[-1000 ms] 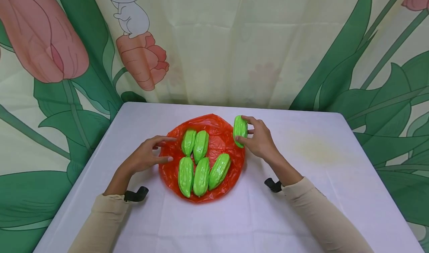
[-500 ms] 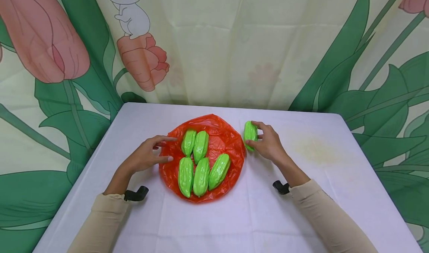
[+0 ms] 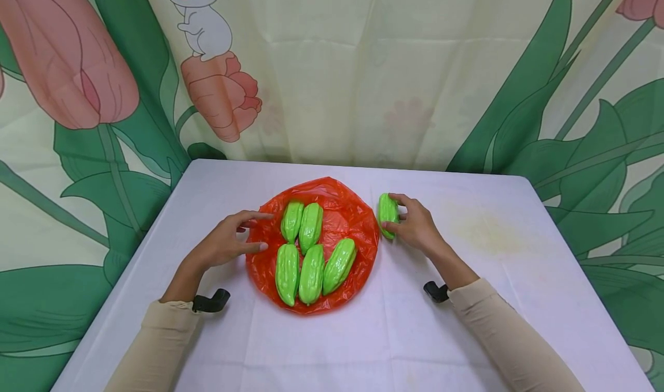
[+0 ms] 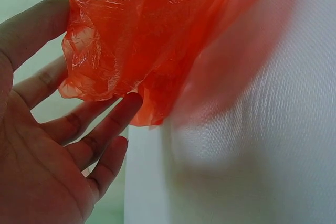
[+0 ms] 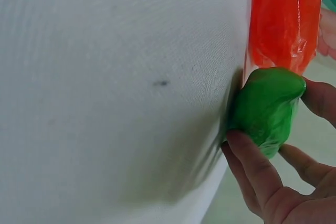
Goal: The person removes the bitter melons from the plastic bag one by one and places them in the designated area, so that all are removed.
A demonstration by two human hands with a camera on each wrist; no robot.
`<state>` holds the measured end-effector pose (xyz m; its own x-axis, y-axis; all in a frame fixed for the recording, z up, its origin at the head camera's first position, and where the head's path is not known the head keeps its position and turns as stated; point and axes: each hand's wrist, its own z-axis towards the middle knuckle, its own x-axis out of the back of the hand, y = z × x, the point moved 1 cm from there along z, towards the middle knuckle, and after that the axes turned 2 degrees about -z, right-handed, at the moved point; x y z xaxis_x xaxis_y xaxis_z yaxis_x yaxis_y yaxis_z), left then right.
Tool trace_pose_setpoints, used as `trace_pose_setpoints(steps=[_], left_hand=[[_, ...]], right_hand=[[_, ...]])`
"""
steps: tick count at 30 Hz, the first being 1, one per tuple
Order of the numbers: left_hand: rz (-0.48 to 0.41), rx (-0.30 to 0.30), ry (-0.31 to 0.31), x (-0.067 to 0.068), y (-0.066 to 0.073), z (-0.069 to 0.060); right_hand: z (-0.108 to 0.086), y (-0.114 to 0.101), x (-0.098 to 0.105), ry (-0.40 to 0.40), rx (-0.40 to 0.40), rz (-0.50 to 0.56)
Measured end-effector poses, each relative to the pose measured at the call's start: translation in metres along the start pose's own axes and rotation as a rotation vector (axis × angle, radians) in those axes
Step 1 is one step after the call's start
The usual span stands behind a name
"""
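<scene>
In the head view my right hand (image 3: 417, 225) holds a light green, ridged bitter melon (image 3: 388, 215) by its sides, just off the right rim of a red plastic bag (image 3: 339, 216). The right wrist view puts this bitter melon (image 5: 265, 108) between thumb and fingers, low against the white cloth; contact with the cloth cannot be told. Several more bitter melons (image 3: 311, 274) lie inside the bag, which is spread in a round shape. At the bag's left rim rests my left hand (image 3: 225, 239), fingers spread; in the left wrist view its fingertips (image 4: 134, 100) meet the crinkled plastic (image 4: 142, 30).
A white cloth (image 3: 321, 351) covers the table. Its back edge runs close to a printed curtain (image 3: 332, 92) with tulips and a rabbit. Each wrist carries a small black camera mount (image 3: 211, 301). A faint yellowish stain (image 3: 487, 233) marks the cloth on the right.
My right hand has carried the bitter melon from above the bag's right edge outward to the right, then slightly down toward the cloth. The left hand and the bag have stayed put.
</scene>
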<state>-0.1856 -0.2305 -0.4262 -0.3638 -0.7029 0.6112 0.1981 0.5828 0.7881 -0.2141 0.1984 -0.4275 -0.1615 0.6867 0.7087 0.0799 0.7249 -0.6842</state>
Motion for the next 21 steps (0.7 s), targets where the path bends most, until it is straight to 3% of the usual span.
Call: trace_pose_setpoints(steps=[12,21], left_hand=[[-0.004,-0.004,-0.002,-0.001,-0.002,0.001],[0.0,-0.001,0.0,-0.001,-0.003,0.0]], right_hand=[[-0.001,0.0,0.002,-0.002,0.0,-0.02],[-0.012,-0.008,0.007,0.093,0.027,-0.034]])
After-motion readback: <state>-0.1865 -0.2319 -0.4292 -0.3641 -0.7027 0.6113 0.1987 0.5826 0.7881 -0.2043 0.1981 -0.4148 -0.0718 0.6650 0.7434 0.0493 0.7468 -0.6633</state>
